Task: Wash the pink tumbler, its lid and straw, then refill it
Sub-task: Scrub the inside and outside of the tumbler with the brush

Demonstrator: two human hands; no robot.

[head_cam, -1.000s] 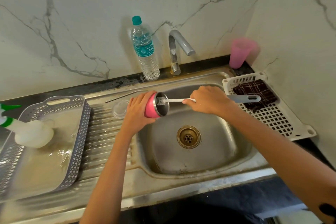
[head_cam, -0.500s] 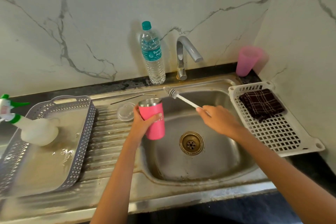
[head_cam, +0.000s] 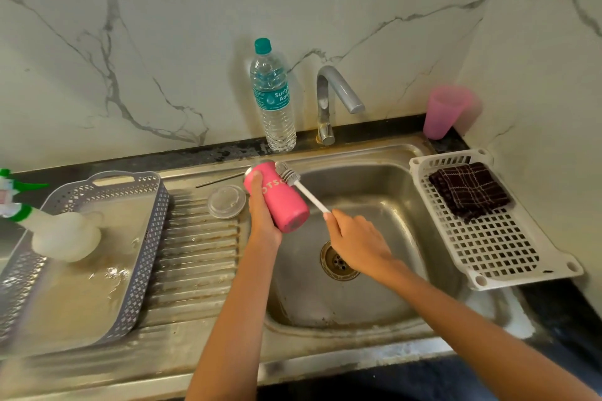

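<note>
My left hand point(head_cam: 262, 215) grips the pink tumbler point(head_cam: 282, 198), tilted over the left edge of the steel sink point(head_cam: 384, 179) with its base toward me and its mouth pointing away. My right hand point(head_cam: 356, 242) holds the white handle of a bottle brush point(head_cam: 288, 174); its bristle head lies against the tumbler's outer side near the mouth. The clear lid point(head_cam: 227, 201) rests flat on the ribbed drainboard just left of the tumbler. The thin metal straw point(head_cam: 219, 180) lies behind the lid, near the back edge.
A water bottle point(head_cam: 274, 98) and a tap point(head_cam: 332, 98) stand at the back wall. A pink cup point(head_cam: 443, 112) is in the right corner. A white rack point(head_cam: 508, 257) holds a dark cloth point(head_cam: 469, 190). A grey tray point(head_cam: 136, 270) with a spray bottle point(head_cam: 58, 231) sits left.
The brush came out of the tumbler and now lies on its outer side. My left hand turned the tumbler from upright to tilted, mouth pointing away.
</note>
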